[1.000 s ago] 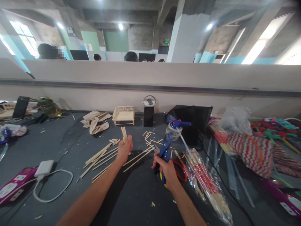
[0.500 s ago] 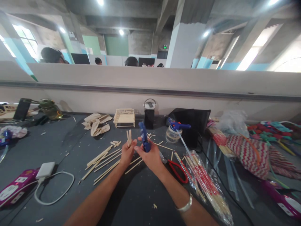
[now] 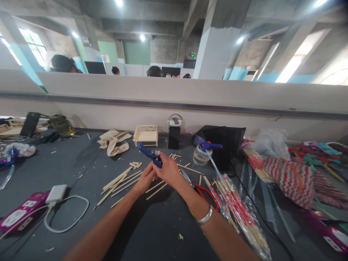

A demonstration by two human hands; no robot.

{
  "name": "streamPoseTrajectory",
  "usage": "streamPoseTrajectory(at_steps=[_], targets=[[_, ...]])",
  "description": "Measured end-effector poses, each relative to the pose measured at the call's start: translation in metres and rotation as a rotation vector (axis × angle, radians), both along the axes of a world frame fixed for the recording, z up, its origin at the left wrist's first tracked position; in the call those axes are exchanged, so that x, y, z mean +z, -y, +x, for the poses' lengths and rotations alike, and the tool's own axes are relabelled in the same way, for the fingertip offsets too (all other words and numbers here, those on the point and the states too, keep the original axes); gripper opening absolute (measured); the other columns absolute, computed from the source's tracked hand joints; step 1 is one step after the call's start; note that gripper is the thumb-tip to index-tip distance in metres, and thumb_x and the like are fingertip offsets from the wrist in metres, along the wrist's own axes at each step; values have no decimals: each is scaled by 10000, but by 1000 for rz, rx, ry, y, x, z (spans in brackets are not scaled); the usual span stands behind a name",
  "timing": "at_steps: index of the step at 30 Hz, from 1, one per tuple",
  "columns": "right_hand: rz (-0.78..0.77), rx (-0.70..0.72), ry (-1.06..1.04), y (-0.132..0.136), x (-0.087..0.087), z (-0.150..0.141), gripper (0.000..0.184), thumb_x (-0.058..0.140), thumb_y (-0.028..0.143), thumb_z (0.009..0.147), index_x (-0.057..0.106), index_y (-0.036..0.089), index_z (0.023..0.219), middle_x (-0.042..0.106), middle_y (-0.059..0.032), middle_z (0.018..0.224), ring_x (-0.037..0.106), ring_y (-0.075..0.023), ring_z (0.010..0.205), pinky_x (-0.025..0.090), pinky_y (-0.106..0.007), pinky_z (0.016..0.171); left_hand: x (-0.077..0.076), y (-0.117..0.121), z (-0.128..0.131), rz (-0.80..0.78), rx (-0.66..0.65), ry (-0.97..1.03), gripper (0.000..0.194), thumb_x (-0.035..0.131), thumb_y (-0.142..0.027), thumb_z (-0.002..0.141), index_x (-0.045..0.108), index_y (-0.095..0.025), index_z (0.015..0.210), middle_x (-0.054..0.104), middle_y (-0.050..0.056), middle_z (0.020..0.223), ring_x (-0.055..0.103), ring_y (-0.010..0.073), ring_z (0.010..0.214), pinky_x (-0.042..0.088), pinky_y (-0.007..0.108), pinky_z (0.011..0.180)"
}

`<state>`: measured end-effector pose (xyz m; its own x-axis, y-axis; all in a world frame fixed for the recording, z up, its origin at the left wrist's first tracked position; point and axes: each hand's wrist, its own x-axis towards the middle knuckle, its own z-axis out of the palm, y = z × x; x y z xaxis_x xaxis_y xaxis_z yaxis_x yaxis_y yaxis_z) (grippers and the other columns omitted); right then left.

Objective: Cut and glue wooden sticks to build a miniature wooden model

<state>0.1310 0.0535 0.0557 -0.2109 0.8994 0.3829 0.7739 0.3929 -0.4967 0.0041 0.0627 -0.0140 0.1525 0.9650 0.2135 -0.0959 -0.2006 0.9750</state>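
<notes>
My right hand (image 3: 169, 168) is closed around a dark blue hand tool (image 3: 146, 150), which looks like a clamp or cutter and tilts toward the upper left. Touching it from the left is my left hand (image 3: 145, 179), fingers closed on a small bunch of wooden sticks (image 3: 157, 153); mostly hidden behind the hands, only their tips show. Loose long wooden sticks (image 3: 116, 180) lie on the dark table left of and beneath the hands. Several short cut pieces (image 3: 136, 165) rest just beyond them. A small wooden model bed (image 3: 146, 136) stands behind.
Red-handled pliers (image 3: 208, 195) and plastic-wrapped sticks (image 3: 239, 210) lie to the right. A blue glue gun (image 3: 209, 145) sits on a glass jar (image 3: 201, 156). At the back stands a phone (image 3: 174, 137); a purple power strip (image 3: 24, 214) with a white cable is at left.
My right hand has turned the blue tool from upright to leaning left and brought it against my left hand. The stick bunch, plainly visible before, is now largely covered.
</notes>
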Motion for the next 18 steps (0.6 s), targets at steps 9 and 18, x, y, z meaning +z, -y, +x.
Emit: streamPoseTrajectory(at_steps=[9, 18], targets=[[-6, 47, -54, -3, -2, 2, 244, 588, 238, 759, 595, 166, 992, 693, -89, 840, 649, -230, 792, 455, -291, 699, 9, 3, -21, 128, -116, -222, 290, 594, -412, 813, 683, -178, 959, 679, 53, 920, 558, 193, 868, 402, 302, 858], [-22, 98, -97, -13, 1, 4, 168, 538, 201, 798, 624, 184, 942, 711, -51, 833, 661, -187, 755, 472, -258, 675, 13, -8, -27, -36, -328, -93, 297, 600, -423, 817, 671, -166, 948, 652, 45, 818, 558, 176, 801, 419, 290, 794]])
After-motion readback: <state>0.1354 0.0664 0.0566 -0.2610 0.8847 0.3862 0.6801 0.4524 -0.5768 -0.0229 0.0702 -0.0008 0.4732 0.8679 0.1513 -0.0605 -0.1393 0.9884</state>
